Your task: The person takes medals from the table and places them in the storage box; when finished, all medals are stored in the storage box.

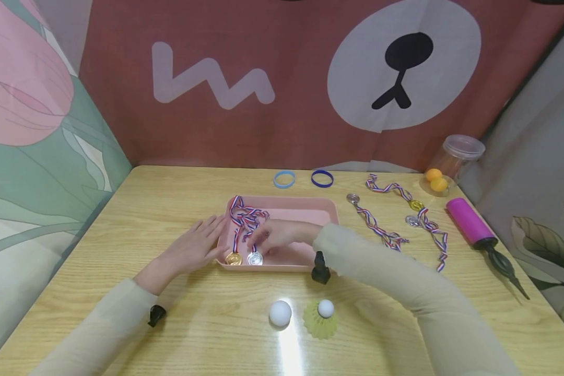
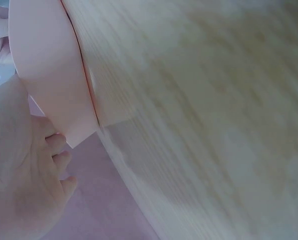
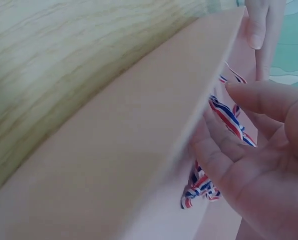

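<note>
A pink tray [image 1: 301,214] holds a gold medal [image 1: 233,259] and a silver medal [image 1: 255,258] side by side near its front left corner. Their striped red, white and blue ribbons [image 1: 246,214] lie bunched toward the back left. My left hand [image 1: 195,248] rests along the tray's left side, fingers extended. Inside the tray, my right hand [image 1: 277,233] reaches down beside the silver medal's ribbon [image 3: 228,117]. In the right wrist view its thumb and fingers are apart, with the ribbon visible between them and no pinch on it.
Right of the tray lie a silver-coloured medal [image 1: 353,198], another silver medal [image 1: 412,221] and a gold one [image 1: 415,204]. Behind are two wristbands [image 1: 284,179]. A jar [image 1: 458,156] with orange balls and a pink pump [image 1: 470,222] stand right; a white ball [image 1: 280,313] and shuttlecock [image 1: 320,324] sit in front.
</note>
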A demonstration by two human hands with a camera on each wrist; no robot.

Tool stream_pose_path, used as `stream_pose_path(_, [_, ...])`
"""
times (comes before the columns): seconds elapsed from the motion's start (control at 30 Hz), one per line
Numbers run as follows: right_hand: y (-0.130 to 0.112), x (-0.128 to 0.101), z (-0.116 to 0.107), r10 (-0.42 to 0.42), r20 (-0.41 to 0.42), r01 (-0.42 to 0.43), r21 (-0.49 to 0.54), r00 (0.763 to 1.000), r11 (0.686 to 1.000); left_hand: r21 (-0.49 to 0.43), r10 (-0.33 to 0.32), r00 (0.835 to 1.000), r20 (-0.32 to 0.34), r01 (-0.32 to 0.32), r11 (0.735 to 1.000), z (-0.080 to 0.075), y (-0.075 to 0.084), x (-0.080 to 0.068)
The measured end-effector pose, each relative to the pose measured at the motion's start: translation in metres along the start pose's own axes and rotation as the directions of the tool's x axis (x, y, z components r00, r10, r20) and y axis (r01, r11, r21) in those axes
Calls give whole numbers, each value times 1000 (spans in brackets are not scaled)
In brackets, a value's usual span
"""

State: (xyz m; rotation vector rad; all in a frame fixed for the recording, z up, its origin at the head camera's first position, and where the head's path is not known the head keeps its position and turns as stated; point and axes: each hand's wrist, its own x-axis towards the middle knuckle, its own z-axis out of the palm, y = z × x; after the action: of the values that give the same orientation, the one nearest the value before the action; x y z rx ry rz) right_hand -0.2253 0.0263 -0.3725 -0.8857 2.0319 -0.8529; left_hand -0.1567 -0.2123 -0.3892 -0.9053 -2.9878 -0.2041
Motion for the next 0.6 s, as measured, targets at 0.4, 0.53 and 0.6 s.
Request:
stream_pose_path(0.4, [-13,-38,-35,-76,-92,77,4,993,997,3,-3,1000,4,3,1000,0,1,0])
stream_pose_path(0.53, [-22,-68,-51,-81,-194,89,37,978,995,2,-6,1000,7,6,1000,-1,2,0])
stream_pose_path(0.6, [-25,-86,-58,-96,-257,111,45,962,993,-2,-9,1000,5,9,1000,-1,2,0])
